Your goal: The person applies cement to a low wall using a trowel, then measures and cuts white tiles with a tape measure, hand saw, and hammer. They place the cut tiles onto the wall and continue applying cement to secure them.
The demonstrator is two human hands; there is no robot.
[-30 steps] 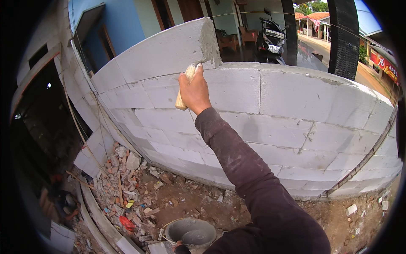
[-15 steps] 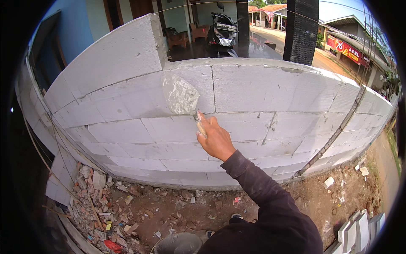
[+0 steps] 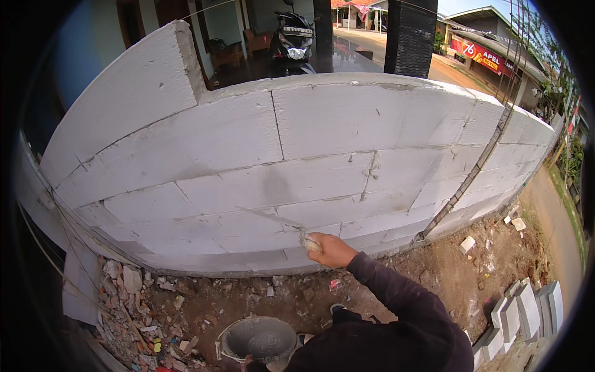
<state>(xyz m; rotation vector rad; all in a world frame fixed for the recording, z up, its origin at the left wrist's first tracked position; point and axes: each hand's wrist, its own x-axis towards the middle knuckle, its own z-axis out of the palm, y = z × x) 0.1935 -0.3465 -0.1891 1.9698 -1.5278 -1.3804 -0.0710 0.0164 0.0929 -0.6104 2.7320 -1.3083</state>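
My right hand [image 3: 331,251] is closed around the pale wooden handle of a trowel [image 3: 269,216], whose thin blade, seen nearly edge-on, lies in front of the white block wall [image 3: 334,127]. At the bottom of the view, my left hand [image 3: 250,361] shows only in part, gripping a mortar bucket [image 3: 282,335] at its edge; grey material coats the inside. The wall's upper block course [image 3: 130,93] ends in a mortar-smeared step at upper left.
Rubble [image 3: 130,301] and dirt line the wall's foot. Cut blocks [image 3: 530,313] lie stacked at lower right. A steel rebar cage [image 3: 465,180] leans diagonally along the wall. Behind it stand a motorcycle [image 3: 291,40], chairs and a black pillar [image 3: 409,37], with a road at right.
My right hand and trowel have dropped from the step to lower on the wall, the blade turning nearly edge-on. The view has swung rightward, showing more road and the stacked blocks.
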